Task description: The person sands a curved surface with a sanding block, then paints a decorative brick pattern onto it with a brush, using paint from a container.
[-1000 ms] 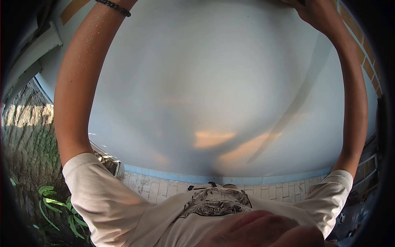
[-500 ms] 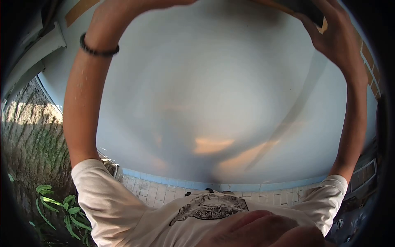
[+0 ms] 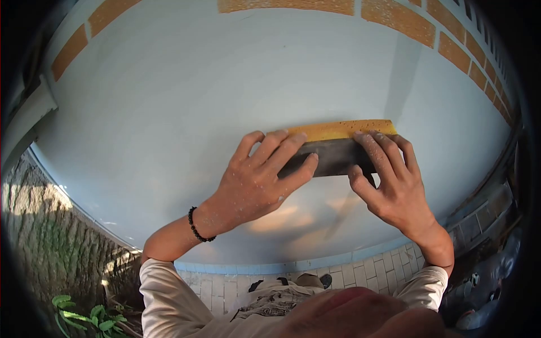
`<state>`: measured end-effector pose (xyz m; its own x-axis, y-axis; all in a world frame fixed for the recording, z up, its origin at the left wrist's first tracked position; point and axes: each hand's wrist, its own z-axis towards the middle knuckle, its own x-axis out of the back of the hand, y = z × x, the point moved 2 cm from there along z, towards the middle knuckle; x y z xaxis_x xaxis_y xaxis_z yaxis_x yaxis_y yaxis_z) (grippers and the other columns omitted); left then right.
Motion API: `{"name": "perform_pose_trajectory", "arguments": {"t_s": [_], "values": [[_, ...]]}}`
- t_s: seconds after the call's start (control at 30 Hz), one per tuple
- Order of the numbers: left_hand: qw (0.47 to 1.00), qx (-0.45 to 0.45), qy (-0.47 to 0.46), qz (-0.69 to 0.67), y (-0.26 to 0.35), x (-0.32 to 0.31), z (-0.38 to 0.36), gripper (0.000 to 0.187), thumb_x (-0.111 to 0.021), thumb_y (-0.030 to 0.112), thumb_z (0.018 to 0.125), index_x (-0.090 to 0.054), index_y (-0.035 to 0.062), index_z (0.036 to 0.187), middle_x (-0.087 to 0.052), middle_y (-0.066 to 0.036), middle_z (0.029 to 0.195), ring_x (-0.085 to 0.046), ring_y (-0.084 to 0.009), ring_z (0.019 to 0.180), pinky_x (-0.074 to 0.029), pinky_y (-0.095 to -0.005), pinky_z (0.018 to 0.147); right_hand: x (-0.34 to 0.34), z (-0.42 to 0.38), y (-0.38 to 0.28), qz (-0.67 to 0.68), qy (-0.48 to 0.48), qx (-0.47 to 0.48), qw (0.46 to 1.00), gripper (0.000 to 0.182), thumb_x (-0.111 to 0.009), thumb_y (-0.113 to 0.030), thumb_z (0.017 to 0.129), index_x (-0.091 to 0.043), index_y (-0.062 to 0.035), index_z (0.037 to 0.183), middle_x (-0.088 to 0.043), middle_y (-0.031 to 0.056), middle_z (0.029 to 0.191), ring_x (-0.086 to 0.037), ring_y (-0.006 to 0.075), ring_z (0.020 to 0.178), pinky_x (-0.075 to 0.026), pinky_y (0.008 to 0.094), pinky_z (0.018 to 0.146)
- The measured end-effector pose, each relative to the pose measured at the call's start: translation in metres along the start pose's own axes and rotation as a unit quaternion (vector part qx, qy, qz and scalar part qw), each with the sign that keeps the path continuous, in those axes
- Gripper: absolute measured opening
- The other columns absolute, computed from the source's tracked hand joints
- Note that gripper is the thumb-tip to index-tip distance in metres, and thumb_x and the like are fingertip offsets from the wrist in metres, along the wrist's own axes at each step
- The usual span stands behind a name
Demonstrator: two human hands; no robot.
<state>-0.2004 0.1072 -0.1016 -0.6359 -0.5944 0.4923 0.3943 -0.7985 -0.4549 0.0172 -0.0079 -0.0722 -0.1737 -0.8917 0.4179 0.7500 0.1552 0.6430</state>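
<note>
Fingers [image 3: 286, 151] of the left hand [image 3: 253, 186] and right hand [image 3: 397, 194] grasp the float [image 3: 335, 159] near its two ends, tips on its yellow sponge [image 3: 338, 130], thumbs [image 3: 301, 173] by its dark side. It is before the pale wall [image 3: 169, 112], below orange bricks [image 3: 399, 21]; whether it touches the wall cannot be told.

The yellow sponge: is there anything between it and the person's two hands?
Nothing visible stands in the way: the left hand and the right hand both touch the yellow sponge directly, near its two ends.
</note>
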Motion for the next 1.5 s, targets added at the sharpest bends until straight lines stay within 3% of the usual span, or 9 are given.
{"name": "perform_pose_trajectory", "arguments": {"t_s": [0.23, 0.4, 0.47, 0.6, 0.7, 0.97, 1.27, 1.4, 1.5], "values": [[0.978, 0.062, 0.06, -0.191, 0.05, -0.068, 0.029, 0.055, -0.081, 0.007, 0.063, -0.074, 0.0107, 0.117, -0.066, -0.012, 0.132, -0.063, -0.0277, 0.11, -0.051, -0.0397, 0.085, 0.015, -0.05, 0.024, -0.022, -0.113, -0.051, 0.992, 0.02, -0.069, -0.008, 0.079, -0.057, -0.0116, 0.095, -0.067, 0.0191, 0.128, -0.067, 0.0319, 0.11, -0.055, 0.0475, 0.093], [0.893, 0.177, 0.066, -0.408, 0.114, -0.138, 0.044, 0.069, -0.084, -0.004, 0.065, -0.066, 0.0084, 0.13, -0.066, -0.016, 0.134, -0.064, -0.037, 0.111, -0.054, -0.0427, 0.094, 0.023, -0.107, 0.046, 0.01, -0.203, -0.143, 0.969, 0.023, -0.07, -0.014, 0.08, -0.066, -0.014, 0.102, -0.065, 0.0151, 0.137, -0.064, 0.0306, 0.122, -0.049, 0.0534, 0.103], [0.822, 0.238, 0.046, -0.515, 0.145, -0.17, 0.045, 0.066, -0.085, -0.002, 0.07, -0.064, 0.0059, 0.133, -0.065, -0.017, 0.136, -0.064, -0.0369, 0.115, -0.054, -0.0419, 0.098, 0.034, -0.133, 0.06, 0.067, -0.206, -0.199, 0.956, 0.038, -0.077, -0.031, 0.077, -0.069, -0.0094, 0.108, -0.065, 0.02, 0.136, -0.061, 0.0373, 0.127, -0.044, 0.0591, 0.107], [0.636, 0.316, -0.005, -0.704, 0.235, -0.243, 0.032, 0.07, -0.082, 0.002, 0.083, -0.051, 0.0023, 0.146, -0.061, -0.02, 0.14, -0.062, -0.0331, 0.125, -0.05, -0.0406, 0.106, 0.043, -0.258, 0.074, 0.143, 0.032, -0.397, 0.906, 0.061, -0.077, -0.049, 0.075, -0.066, 0.0026, 0.105, -0.067, 0.032, 0.122, -0.058, 0.0494, 0.124, -0.043, 0.0603, 0.105], [0.351, 0.39, -0.126, -0.842, 0.302, -0.279, 0.03, 0.077, -0.077, 0.003, 0.091, -0.037, 0.0031, 0.156, -0.058, -0.023, 0.142, -0.059, -0.028, 0.128, -0.045, -0.0404, 0.112, 0.04, -0.341, 0.059, 0.151, 0.098, -0.584, 0.791, 0.05, -0.078, -0.038, 0.078, -0.065, 0.0022, 0.104, -0.066, 0.0288, 0.126, -0.06, 0.0421, 0.123, -0.044, 0.0525, 0.106], [0.003, 0.387, -0.25, -0.888, 0.415, -0.358, 0.052, 0.075, -0.063, 0.007, 0.1, -0.024, 0.0104, 0.165, -0.054, -0.013, 0.149, -0.05, -0.0222, 0.138, -0.042, -0.0429, 0.113, 0.071, -0.479, 0.03, 0.071, 0.157, -0.778, 0.604, 0.037, -0.078, -0.017, 0.089, -0.065, 0.0035, 0.118, -0.068, 0.0198, 0.128, -0.064, 0.0271, 0.12, -0.047, 0.0408, 0.104], [-0.186, 0.311, -0.292, -0.885, 0.544, -0.421, 0.118, 0.071, -0.064, 0.019, 0.1, -0.029, 0.0173, 0.161, -0.043, -0.003, 0.157, -0.039, -0.0231, 0.148, -0.031, -0.0484, 0.123, 0.134, -0.561, 0.08, 0.007, 0.213, -0.748, 0.628, 0.029, -0.08, -0.003, 0.088, -0.068, 0.0052, 0.114, -0.078, 0.0148, 0.101, -0.072, 0.018, 0.097, -0.051, 0.0327, 0.095], [-0.294, 0.292, -0.267, -0.87, 0.613, -0.438, 0.153, 0.057, -0.062, 0.025, 0.102, -0.042, 0.0173, 0.155, -0.044, -0.003, 0.158, -0.039, -0.0248, 0.148, -0.027, -0.0506, 0.125, 0.153, -0.614, 0.088, 0.052, 0.332, -0.823, 0.457, 0.026, -0.079, -0.006, 0.091, -0.069, 0.007, 0.111, -0.076, 0.0126, 0.093, -0.072, 0.0165, 0.091, -0.052, 0.0283, 0.089], [-0.374, 0.294, -0.28, -0.834, 0.658, -0.467, 0.187, 0.046, -0.059, 0.026, 0.104, -0.051, 0.0164, 0.148, -0.048, -0.005, 0.155, -0.04, -0.0259, 0.147, -0.027, -0.0505, 0.125, 0.157, -0.656, 0.109, -0.016, 0.317, -0.819, 0.478, 0.026, -0.079, -0.007, 0.091, -0.069, 0.007, 0.111, -0.076, 0.0123, 0.095, -0.072, 0.0155, 0.091, -0.051, 0.0283, 0.091]]}}
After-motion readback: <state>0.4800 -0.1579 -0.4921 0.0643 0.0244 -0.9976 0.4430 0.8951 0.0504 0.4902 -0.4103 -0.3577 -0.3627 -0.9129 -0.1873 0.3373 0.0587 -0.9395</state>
